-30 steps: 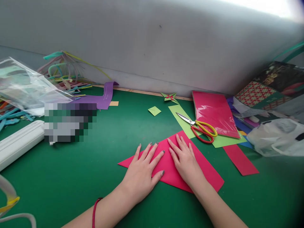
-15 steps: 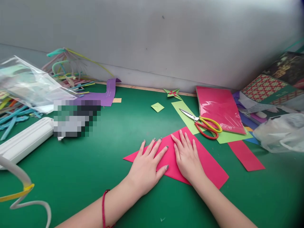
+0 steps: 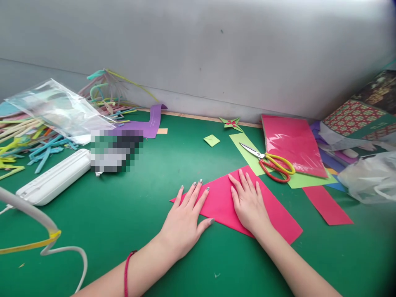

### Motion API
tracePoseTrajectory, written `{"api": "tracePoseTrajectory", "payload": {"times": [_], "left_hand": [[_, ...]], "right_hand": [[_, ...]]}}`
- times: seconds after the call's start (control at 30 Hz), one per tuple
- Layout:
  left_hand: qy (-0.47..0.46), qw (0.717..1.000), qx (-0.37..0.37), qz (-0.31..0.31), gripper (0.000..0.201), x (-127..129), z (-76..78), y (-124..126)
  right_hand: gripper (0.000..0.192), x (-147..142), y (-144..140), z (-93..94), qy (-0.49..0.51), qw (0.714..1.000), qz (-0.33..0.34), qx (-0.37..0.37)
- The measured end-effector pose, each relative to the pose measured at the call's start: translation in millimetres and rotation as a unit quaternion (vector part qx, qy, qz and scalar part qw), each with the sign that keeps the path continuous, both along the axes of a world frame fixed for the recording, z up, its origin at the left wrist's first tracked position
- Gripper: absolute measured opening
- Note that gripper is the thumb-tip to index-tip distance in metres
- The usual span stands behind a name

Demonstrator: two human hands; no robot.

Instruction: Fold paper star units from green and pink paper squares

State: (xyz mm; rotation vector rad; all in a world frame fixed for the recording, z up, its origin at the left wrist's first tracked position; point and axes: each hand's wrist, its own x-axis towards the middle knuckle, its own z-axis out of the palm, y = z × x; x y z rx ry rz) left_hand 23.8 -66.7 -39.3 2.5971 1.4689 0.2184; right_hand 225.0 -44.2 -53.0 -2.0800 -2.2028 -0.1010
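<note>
A folded sheet of red paper (image 3: 218,202) lies flat on the green table, its narrow point to the left. My left hand (image 3: 185,218) rests over the pointed left end, fingers stretched out and thumb apart. Flat on the middle of the paper is my right hand (image 3: 249,202), its fingers extended. Neither hand grips anything. Just beyond the paper, scissors (image 3: 265,160) with one yellow and one red handle lie across a light green paper strip (image 3: 246,150). A small folded green paper square (image 3: 212,140) sits farther back.
A green-and-red paper star (image 3: 230,123) lies near the wall. On the right are a pack of red paper (image 3: 289,142), a red strip (image 3: 328,205) and a plastic bag (image 3: 368,177). Leftward stand a white power strip (image 3: 58,177), a cable (image 3: 34,210) and pipe cleaners (image 3: 46,150).
My left hand has slid left along the paper toward its tip, baring more of the middle. The right hand stays in place on the paper. The whole view has shifted slightly.
</note>
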Motion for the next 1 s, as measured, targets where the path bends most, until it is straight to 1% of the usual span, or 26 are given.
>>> {"api": "tracePoseTrajectory", "payload": {"times": [0.2, 0.4, 0.57, 0.73, 0.83, 0.93, 1.0], "left_hand": [[0.031, 0.999, 0.011, 0.02, 0.064, -22, 2.4, -18], [0.06, 0.995, 0.033, 0.067, 0.066, -35, 0.7, -35], [0.069, 0.99, 0.059, 0.108, 0.069, -42, 0.2, -42], [0.075, 0.986, 0.065, 0.137, 0.073, -40, 0.3, -46], [0.071, 0.982, 0.071, 0.161, 0.077, -35, 3.5, -45], [0.056, 0.979, 0.086, 0.175, 0.079, -25, 13.6, -37], [0.045, 0.979, 0.105, 0.166, 0.073, -15, 23.2, -28]], "right_hand": [[0.042, -1, 0, 0.0, -0.003, 1.0, -0.007, -0.004], [0.043, 0, 0, 0.2, -0.005, 1.0, -0.009, -0.008], [0.043, 0, 0, -0.2, -0.001, 1.0, -0.008, -0.008], [0.042, 0, -1, 0.8, -0.005, 1.0, -0.006, -0.004], [0.042, -1, -2, 1.7, -0.008, 1.0, -0.007, -0.004], [0.042, -1, -2, 2.2, -0.008, 1.0, -0.007, -0.005], [0.042, -1, -2, 2.4, -0.006, 1.0, -0.007, -0.004]]}}
